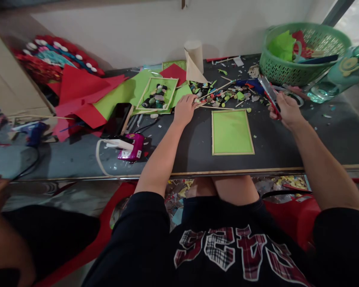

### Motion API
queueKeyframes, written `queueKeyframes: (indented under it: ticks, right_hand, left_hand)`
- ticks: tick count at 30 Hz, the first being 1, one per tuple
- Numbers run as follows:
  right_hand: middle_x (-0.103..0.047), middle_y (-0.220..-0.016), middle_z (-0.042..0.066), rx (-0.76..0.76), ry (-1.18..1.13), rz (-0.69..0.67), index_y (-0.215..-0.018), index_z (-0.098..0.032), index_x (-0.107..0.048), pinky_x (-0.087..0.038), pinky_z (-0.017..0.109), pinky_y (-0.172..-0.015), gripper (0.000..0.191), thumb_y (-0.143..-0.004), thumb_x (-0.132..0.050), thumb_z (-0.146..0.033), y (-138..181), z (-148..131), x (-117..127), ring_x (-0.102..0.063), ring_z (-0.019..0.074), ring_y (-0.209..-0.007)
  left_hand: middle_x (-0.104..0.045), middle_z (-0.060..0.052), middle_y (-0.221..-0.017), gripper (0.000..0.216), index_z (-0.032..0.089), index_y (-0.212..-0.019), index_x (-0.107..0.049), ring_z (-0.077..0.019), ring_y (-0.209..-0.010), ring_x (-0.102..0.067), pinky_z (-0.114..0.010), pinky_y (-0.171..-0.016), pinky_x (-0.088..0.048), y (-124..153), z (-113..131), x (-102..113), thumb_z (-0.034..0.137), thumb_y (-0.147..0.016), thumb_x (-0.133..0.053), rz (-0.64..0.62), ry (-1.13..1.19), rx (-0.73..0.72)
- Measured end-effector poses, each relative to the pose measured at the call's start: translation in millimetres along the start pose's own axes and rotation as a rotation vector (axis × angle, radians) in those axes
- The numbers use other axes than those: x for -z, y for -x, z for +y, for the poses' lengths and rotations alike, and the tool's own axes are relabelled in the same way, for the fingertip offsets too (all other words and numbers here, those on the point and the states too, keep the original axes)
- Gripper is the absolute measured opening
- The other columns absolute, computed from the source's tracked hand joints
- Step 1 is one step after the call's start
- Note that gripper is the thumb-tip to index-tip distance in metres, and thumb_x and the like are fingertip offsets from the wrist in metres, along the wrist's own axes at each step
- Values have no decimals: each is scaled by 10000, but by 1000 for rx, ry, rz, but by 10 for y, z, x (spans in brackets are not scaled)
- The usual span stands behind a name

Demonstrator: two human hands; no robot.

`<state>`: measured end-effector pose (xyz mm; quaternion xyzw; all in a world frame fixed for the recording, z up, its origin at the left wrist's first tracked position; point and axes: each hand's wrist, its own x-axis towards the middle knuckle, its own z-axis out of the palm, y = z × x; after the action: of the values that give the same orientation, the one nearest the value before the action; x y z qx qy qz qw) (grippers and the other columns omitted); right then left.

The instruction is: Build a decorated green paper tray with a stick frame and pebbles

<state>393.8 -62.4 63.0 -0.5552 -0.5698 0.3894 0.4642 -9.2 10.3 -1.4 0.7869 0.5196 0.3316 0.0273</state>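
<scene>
Green card [232,132], edged with strips [233,154], lies flat on the table [278,149] before us, between our two hands. We have our right hand [286,108] closed around a red-and-silver tool [269,92], near the basket [287,71]. Our left hand [184,110] has its fingertips at some sticks [217,89] beside the pebbles [227,96]; we cannot tell whether they pinch one. Left of that hand lies a framed picture [157,95].
</scene>
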Motion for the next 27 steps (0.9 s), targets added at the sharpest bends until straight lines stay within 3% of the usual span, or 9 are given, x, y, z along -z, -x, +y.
queueKeyframes:
  ticks: [3, 7, 9, 14, 17, 20, 23, 27]
  right_hand:
    - [-454, -763, -1, -43, -158, -41, -952, -265, -480, -394, 308, -561, 406, -828, -728, -561, -11, 21, -100, -440, 160, -637]
    - [-417, -820, -12, -71, -109, 34, -1010, -258, -435, -407, 312, -655, 108, -934, -500, -215, 86, -93, -124, -384, 136, -636]
    - [-420, -841, -9, -99, -2, 60, -1036, -254, -415, -426, 317, -701, 150, -954, -391, -130, 129, -152, -103, -377, 134, -639]
    - [-617, -1171, 178, -135, 395, 98, -1444, -133, -388, -502, 363, -798, 477, -969, -347, -142, 198, -214, 38, -518, 179, -743]
    - [-606, -1350, 292, -55, 850, 171, -1517, -23, -414, -490, 422, -1000, 555, -977, -393, -151, 271, -273, 161, -643, 295, -1118]
    - [-545, -1468, 329, -105, 1178, 288, -1505, 14, -484, -432, 459, -1122, 545, -986, -433, -148, 335, -337, 251, -546, 380, -1386]
    - [-524, -1476, 357, -261, 1273, 401, -1484, 50, -503, -424, 505, -1117, 538, -1007, -477, -196, 331, -322, 283, -528, 414, -1401]
    - [-500, -1520, 323, -321, 1317, 460, -1466, 46, -530, -330, 537, -1175, 539, -971, -490, -162, 276, -218, 236, -451, 407, -1445]
  left_hand:
    - [-700, -153, -1298, 498, 235, -1236, -660, -318, -1259, -634, -469, -1131, -495, 3, 18, 27, 584, -1082, -339, -16, 7, -8]
    - [-702, -163, -1269, 502, 236, -1208, -675, -338, -1234, -641, -492, -1119, -494, -7, -14, 28, 617, -1058, -384, -10, 51, 11]
    - [-707, -167, -1250, 505, 244, -1191, -682, -346, -1228, -645, -499, -1113, -495, -13, -48, 19, 641, -1040, -409, 20, 91, 19]
    - [-731, -159, -1200, 534, 259, -1170, -698, -338, -1188, -667, -490, -1078, -519, -17, -100, -7, 688, -1019, -418, 48, 151, -3]
    - [-744, -149, -1171, 521, 271, -1184, -701, -333, -1151, -683, -490, -1061, -528, -22, -114, -29, 690, -1013, -444, 36, 170, 21]
    - [-748, -137, -1127, 487, 270, -1190, -700, -319, -1076, -705, -488, -1048, -536, -29, -121, -51, 666, -1016, -475, 44, 192, 61]
    - [-739, -138, -1151, 389, 243, -1191, -697, -303, -1045, -711, -467, -1019, -553, -29, -104, -50, 551, -1037, -516, 24, 184, 62]
    - [-723, -147, -1177, 280, 218, -1164, -694, -298, -1046, -704, -456, -977, -565, -16, -40, -4, 418, -1040, -543, 6, 188, 33]
